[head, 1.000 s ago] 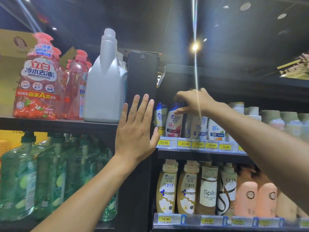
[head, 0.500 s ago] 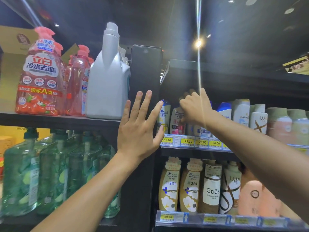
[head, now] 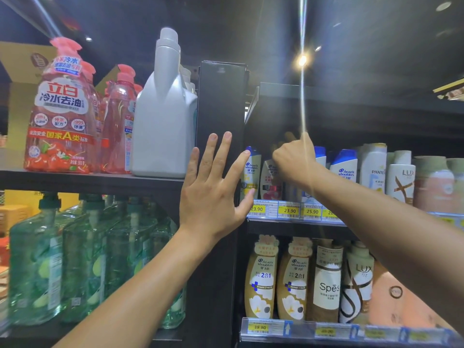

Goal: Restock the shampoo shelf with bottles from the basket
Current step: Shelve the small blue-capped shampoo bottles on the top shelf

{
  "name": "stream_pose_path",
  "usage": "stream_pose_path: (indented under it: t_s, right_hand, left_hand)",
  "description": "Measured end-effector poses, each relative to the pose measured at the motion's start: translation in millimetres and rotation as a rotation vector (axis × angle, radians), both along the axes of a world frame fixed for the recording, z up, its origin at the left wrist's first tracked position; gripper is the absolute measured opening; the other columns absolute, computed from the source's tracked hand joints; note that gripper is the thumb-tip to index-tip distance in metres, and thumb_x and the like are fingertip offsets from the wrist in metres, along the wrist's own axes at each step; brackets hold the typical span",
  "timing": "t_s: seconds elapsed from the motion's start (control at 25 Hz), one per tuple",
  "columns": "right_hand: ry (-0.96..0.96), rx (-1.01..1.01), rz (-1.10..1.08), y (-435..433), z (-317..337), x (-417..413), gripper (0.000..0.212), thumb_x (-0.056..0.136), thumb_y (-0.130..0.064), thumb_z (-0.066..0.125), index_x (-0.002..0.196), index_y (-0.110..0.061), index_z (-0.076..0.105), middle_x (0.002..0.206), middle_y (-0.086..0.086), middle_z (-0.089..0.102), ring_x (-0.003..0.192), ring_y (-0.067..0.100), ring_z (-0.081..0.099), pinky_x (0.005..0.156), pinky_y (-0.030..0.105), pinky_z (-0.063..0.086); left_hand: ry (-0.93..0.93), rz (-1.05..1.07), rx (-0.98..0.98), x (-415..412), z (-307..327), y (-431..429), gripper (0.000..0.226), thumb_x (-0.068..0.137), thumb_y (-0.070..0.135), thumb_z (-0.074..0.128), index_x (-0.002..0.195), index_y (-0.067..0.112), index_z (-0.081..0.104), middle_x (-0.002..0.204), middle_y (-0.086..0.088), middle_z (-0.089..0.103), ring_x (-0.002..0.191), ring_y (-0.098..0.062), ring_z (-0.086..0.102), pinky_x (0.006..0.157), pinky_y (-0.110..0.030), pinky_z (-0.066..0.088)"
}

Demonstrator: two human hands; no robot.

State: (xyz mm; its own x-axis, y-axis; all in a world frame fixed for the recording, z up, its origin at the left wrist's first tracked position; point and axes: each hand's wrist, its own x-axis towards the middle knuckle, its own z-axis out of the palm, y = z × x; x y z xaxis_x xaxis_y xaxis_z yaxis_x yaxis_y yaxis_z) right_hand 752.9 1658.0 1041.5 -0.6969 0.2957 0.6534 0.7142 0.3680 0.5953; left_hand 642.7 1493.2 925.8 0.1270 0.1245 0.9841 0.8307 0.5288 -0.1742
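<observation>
Plainly, the left hand (head: 213,187) lies flat, fingers straight, on the black upright post (head: 221,101). At its three o'clock the right hand (head: 293,162) reaches knuckles-out into the shampoo shelf (head: 288,228) among Head & Shoulders bottles (head: 344,169) — whether it grips one I cannot tell. The row is crowded, so the wrist could tip front bottles over the price rail (head: 288,210). The basket is out of view.

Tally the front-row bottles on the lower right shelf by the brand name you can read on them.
Head & Shoulders 2-in-1, gold: 2
Spes, brown: 1
Lux, white: 1
Total: 4
The peach bottle beside them shows no readable name, so it is left out.
</observation>
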Motion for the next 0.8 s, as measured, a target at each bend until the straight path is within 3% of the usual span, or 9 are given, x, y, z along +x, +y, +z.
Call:
stream_pose_path:
  t_s: [0.12,0.28,0.36,0.44,0.52,0.64,0.8]
  right_hand:
    - [-0.023,-0.008,-0.017,0,2,1,0.047,0.097,-0.047,0.06,0.135,-0.019,0.058,0.129,-0.004,0.066,0.145,0.025,0.037,0.115,0.047,0.026]
    - [0.001,0.025,0.012,4,4,4,0.035,0.094,-0.04,0.059,0.122,-0.019,0.062,0.098,-0.005,0.061,0.129,0.025,0.046,0.112,0.046,0.025]
    - [0.038,0.053,0.067,4,6,8,0.034,0.09,-0.048,0.063,0.112,-0.022,0.066,0.098,-0.004,0.066,0.12,0.026,0.054,0.106,0.046,0.026]
    - [0.078,0.117,0.113,4,7,16,0.046,0.083,-0.064,0.066,0.104,-0.023,0.067,0.1,-0.002,0.071,0.111,0.026,0.057,0.098,0.046,0.03]
    - [0.142,0.187,0.24,6,2,25,0.049,0.08,-0.066,0.069,0.104,-0.022,0.069,0.102,0.0,0.07,0.106,0.027,0.057,0.095,0.044,0.034]
    - [0.249,0.215,0.502,1,-18,45,0.031,0.085,-0.047,0.069,0.104,-0.024,0.071,0.111,-0.002,0.068,0.107,0.025,0.057,0.089,0.042,0.033]
    - [0.33,0.077,0.701,-30,-77,76,0.031,0.086,-0.047,0.065,0.108,-0.026,0.067,0.123,-0.005,0.062,0.116,0.022,0.054,0.09,0.042,0.035]
  left_hand:
    - [-0.002,-0.001,-0.01,0,0,0,0.072,0.094,0.055,0.056,0.159,0.028,0.042,0.174,-0.01,0.018,0.162,-0.03,0.01,0.129,-0.056,0.016]
    - [0.0,-0.011,-0.005,-1,0,-1,0.07,0.094,0.053,0.058,0.158,0.027,0.044,0.173,-0.01,0.02,0.162,-0.031,0.011,0.129,-0.055,0.016]
    - [0.002,-0.017,-0.001,-1,1,0,0.069,0.094,0.052,0.058,0.157,0.027,0.045,0.173,-0.01,0.021,0.162,-0.031,0.012,0.129,-0.055,0.016]
    - [0.006,-0.026,0.002,-1,2,-1,0.068,0.095,0.051,0.058,0.157,0.027,0.045,0.173,-0.01,0.022,0.162,-0.031,0.013,0.128,-0.055,0.017]
    - [0.011,-0.029,0.002,-1,1,-1,0.067,0.096,0.051,0.057,0.157,0.027,0.045,0.173,-0.011,0.023,0.161,-0.031,0.014,0.128,-0.056,0.018]
    - [0.005,-0.058,0.003,2,1,-4,0.064,0.097,0.048,0.057,0.155,0.023,0.047,0.171,-0.011,0.027,0.161,-0.033,0.017,0.127,-0.057,0.019]
    - [-0.029,-0.112,-0.043,7,-11,-21,0.064,0.099,0.043,0.058,0.155,0.014,0.047,0.167,-0.011,0.036,0.159,-0.034,0.023,0.127,-0.057,0.021]
